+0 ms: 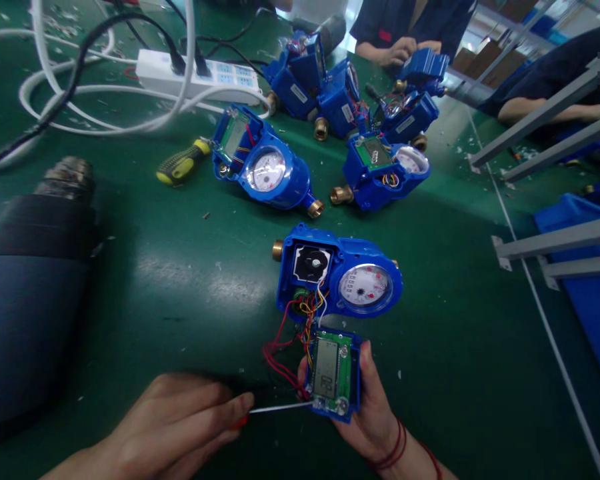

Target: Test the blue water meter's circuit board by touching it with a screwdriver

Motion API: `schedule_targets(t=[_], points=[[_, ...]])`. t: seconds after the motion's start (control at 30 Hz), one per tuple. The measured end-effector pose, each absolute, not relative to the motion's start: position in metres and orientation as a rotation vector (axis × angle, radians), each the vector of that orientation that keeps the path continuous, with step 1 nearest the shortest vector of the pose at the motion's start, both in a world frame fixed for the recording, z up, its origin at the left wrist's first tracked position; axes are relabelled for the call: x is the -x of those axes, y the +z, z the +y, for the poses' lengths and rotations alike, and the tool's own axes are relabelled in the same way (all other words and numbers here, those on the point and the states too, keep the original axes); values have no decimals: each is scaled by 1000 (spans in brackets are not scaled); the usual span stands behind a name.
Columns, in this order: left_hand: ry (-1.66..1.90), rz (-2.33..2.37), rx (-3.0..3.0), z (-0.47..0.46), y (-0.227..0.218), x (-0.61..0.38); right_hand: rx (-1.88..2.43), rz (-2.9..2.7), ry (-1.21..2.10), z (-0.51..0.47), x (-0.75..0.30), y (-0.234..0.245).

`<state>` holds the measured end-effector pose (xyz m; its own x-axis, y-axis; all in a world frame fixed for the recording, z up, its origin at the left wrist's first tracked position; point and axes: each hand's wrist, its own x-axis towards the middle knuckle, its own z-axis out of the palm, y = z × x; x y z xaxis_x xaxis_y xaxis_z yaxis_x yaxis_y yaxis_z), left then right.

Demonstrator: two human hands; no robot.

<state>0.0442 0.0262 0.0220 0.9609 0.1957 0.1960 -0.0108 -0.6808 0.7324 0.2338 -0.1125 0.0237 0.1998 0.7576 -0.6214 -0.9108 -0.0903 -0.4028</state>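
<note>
My left hand is closed around the red handle of a screwdriver. Its thin metal shaft reaches right, the tip at the lower left corner of a blue housing with a green circuit board and display. That display housing rests in my right hand, thumb along its right side and fingers beneath, partly hidden. Red, yellow and white wires run from it up to an opened blue water meter, which lies on the table just beyond. The meter has a round dial and brass pipe ends.
Several more blue meters stand farther back. A yellow-black screwdriver, a white power strip with looping cables, and a large dark heat gun lie left. Grey metal bars and a blue bin are right. A co-worker's hands show behind.
</note>
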Motion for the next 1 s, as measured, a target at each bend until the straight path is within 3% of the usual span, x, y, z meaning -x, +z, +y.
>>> schedule_targets(t=[1.0], points=[[379,-164,-2549,34,-1,-32,819,252,1394,-114,-234,21]])
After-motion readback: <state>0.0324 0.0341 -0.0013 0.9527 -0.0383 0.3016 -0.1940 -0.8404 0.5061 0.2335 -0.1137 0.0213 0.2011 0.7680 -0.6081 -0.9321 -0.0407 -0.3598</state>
